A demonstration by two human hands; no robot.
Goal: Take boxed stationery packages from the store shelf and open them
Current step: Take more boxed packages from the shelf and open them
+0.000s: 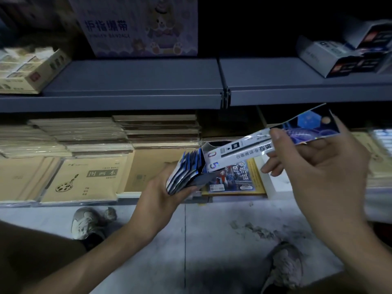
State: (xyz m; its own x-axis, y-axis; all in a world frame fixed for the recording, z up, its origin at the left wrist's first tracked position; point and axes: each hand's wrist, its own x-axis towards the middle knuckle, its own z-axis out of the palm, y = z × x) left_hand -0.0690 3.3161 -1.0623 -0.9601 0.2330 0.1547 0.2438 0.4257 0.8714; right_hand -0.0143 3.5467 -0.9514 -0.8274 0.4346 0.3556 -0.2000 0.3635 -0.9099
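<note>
The left hand (161,196) squeezed the packs (184,171) and the right hand (318,166) pinched the box (239,148), but the packs looked fanned out, so some could slip and fall.

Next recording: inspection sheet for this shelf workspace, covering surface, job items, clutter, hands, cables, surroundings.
Surface: grey metal shelf, lower tier stacked with kraft drawing books.
Job's things: long white refill box, near end open; stack of blue packets at its mouth.
Clutter: finger bandage carton and display boxes on the upper shelf.
Grippers: left hand grips the packets; right hand pinches the box.
Cables: nothing seen.
Surroundings: scuffed grey floor, two shoes.
</note>
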